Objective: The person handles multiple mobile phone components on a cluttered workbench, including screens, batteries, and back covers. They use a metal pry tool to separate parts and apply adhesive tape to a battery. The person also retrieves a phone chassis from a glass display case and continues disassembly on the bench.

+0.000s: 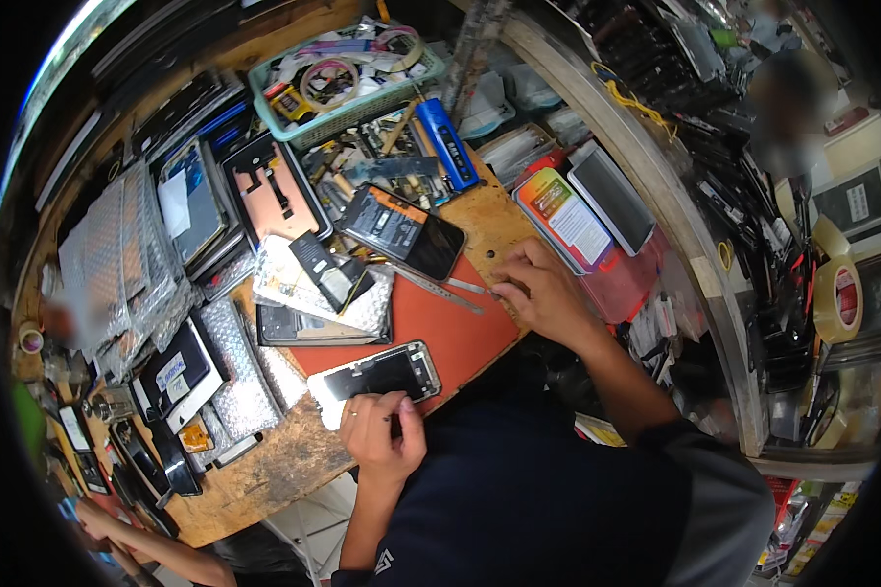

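A phone screen assembly [372,377], dark inside with a white border, lies on the orange-red mat [470,338] near the table's front edge. My left hand [382,435] is closed over its near edge, fingers curled and thumb drawn in. Farther right, my right hand [538,284] pinches the end of a thin, flat, silvery tool [465,286]. Beside that tool lies a pair of metal tweezers [440,292]. Just beyond is an opened phone [401,230] with its inner parts showing. A loose black battery [323,274] rests on a white phone part to the left.
A green basket [352,117] with tape rolls stands at the back, near a blue handheld tool [447,145]. Bubble-wrapped panels [122,254] are stacked left. Boxed phones [568,220] lie right, by a wooden-framed case [695,254]. Another person's arm [147,543] shows lower left.
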`<state>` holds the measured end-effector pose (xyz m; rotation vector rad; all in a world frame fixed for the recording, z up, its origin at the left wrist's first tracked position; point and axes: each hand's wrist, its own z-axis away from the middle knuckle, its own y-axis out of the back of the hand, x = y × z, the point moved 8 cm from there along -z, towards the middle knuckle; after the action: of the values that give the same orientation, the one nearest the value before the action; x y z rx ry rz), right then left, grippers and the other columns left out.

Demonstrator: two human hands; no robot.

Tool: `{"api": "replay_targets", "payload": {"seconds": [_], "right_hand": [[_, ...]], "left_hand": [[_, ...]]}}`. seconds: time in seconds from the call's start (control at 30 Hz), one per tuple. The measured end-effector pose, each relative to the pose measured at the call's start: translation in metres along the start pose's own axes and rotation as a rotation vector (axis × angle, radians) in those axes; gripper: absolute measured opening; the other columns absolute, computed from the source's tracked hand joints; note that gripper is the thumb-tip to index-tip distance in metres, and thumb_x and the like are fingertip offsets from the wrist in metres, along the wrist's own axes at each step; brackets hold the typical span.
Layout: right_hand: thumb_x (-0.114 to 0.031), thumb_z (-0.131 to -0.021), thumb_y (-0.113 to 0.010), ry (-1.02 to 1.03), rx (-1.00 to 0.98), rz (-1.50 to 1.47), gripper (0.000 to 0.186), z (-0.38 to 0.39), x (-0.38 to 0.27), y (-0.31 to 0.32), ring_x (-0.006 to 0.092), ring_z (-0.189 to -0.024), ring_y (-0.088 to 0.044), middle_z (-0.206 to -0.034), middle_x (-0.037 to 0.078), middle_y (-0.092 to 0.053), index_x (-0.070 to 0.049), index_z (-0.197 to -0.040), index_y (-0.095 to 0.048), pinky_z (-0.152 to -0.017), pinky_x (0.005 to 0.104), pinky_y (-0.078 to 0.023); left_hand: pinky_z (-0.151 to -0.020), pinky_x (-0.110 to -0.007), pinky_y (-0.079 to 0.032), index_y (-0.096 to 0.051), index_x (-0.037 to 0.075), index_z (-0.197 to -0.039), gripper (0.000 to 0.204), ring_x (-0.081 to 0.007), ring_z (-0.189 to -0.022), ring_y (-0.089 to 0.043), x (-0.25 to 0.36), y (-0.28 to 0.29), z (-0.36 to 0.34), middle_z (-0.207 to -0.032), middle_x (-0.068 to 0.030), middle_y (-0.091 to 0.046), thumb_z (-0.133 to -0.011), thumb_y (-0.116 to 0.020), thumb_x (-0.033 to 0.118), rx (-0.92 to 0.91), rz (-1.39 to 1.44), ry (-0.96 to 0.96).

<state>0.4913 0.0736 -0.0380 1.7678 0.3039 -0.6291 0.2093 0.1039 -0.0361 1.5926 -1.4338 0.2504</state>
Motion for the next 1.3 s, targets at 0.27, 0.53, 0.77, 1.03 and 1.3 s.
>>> {"api": "replay_targets", "payload": {"seconds": [0.27,0.53,0.77,1.03,1.3], "right_hand": [[-0.013,-0.093,-0.071,0.055,-0.23,0.073,0.015,-0.022,-0.022,-0.019,0.0383,-0.099,-0.065,-0.099,0.019,-0.066,0.0,-0.095,-0.064,-0.088,0.0489,-0.052],[-0.012,-0.092,-0.071,0.078,-0.348,0.051,0.014,-0.029,-0.01,-0.02,0.0382,-0.085,-0.065,-0.087,0.015,-0.065,-0.001,-0.09,-0.062,-0.077,0.0466,-0.051],[0.002,-0.09,-0.071,-0.193,-0.267,-0.284,0.009,-0.015,-0.002,0.029,0.0242,-0.076,-0.067,-0.085,0.013,-0.066,0.002,-0.095,-0.064,-0.068,0.0336,-0.052],[0.007,-0.085,-0.074,0.277,0.145,-0.254,0.013,-0.008,-0.079,0.078,0.0297,-0.079,-0.066,-0.088,0.012,-0.065,0.0,-0.092,-0.066,-0.069,0.0375,-0.051],[-0.003,-0.084,-0.073,0.697,-0.124,-0.497,0.015,-0.04,-0.185,0.005,0.0343,-0.07,-0.058,-0.079,0.011,-0.053,-0.004,-0.087,-0.059,-0.062,0.0427,-0.047]], "left_hand": [[-0.065,-0.039,-0.047,-0.066,0.002,-0.091,0.006,-0.0295,-0.068,-0.062,0.016,0.006,-0.021,-0.081,-0.0109,-0.067,-0.087,-0.069,-0.002,0.062,-0.099,0.093],[-0.06,-0.035,-0.045,-0.069,0.0,-0.095,0.002,-0.0255,-0.066,-0.06,0.004,0.025,-0.013,-0.079,-0.0117,-0.065,-0.093,-0.068,-0.001,0.186,-0.214,0.229],[-0.064,-0.035,-0.047,-0.07,-0.001,-0.097,0.005,-0.0247,-0.07,-0.062,0.008,0.033,-0.021,-0.081,-0.0118,-0.066,-0.093,-0.069,-0.002,0.22,-0.232,0.225],[-0.071,-0.033,-0.053,-0.071,-0.002,-0.106,0.014,-0.0245,-0.079,-0.066,0.032,0.028,-0.046,-0.092,-0.0149,-0.07,-0.092,-0.073,-0.004,0.129,0.014,0.168],[-0.078,-0.027,-0.054,-0.066,-0.005,-0.115,0.018,-0.0118,-0.091,-0.067,0.025,0.034,-0.047,-0.099,-0.0084,-0.07,-0.098,-0.07,-0.003,-0.002,0.247,0.432]]}}
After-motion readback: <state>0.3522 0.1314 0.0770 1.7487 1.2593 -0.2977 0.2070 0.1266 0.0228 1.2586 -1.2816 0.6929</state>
